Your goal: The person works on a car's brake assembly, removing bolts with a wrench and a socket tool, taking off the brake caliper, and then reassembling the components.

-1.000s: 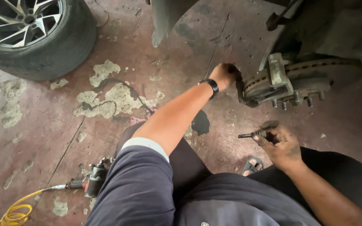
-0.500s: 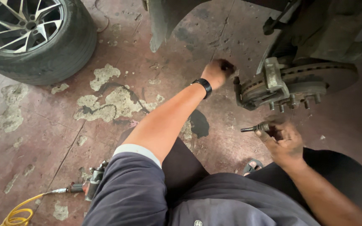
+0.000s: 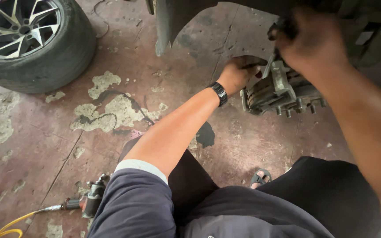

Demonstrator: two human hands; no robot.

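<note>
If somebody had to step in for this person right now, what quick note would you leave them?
Left hand: gripping the edge of the brake assembly on the car's hub.
Right hand: raised at the top of the assembly, blurred; whether it holds a tool cannot be told.
Wheel: off, lying on the floor to the left.
Air tool with yellow hose: on the floor by the left knee.
Done: wheel removed. Left: brake work in hand.

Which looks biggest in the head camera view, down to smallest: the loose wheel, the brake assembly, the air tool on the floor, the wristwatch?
1. Loose wheel, partly cut off by the frame.
2. Brake assembly, partly hidden by the hands.
3. Air tool.
4. Wristwatch.
The tool lies nearer the camera, so its lead over the watch is unsure.
</note>
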